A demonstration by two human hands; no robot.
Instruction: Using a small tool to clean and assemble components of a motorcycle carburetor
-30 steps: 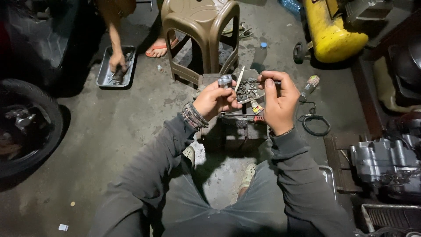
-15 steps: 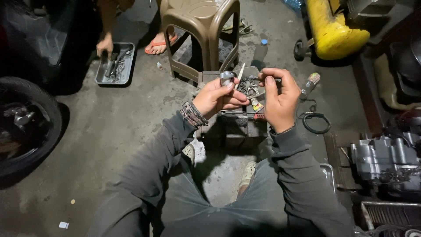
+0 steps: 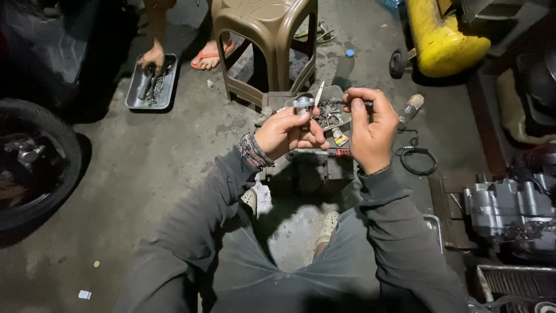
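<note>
Hands raised over a cluttered parts tray [image 3: 333,95], left hand [image 3: 286,132] pinching a small metal cylinder [image 3: 303,104] at centre, right hand [image 3: 370,130] fingers closed on a thin rod [image 3: 351,102], plastic stool [image 3: 263,35] beyond.

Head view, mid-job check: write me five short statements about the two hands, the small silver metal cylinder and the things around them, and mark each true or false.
1. The left hand pinches a small silver metal cylinder in its fingertips. True.
2. The right hand lies flat on the floor. False: it is raised, fingers curled around a slim dark part over the clear tray of small metal parts.
3. The brown plastic stool stands beyond the hands. True.
4. Another person's hand reaches into the grey metal tray at the far left. True.
5. The yellow tank lies at the left, beside the black tyre. False: it lies at the upper right.
</note>
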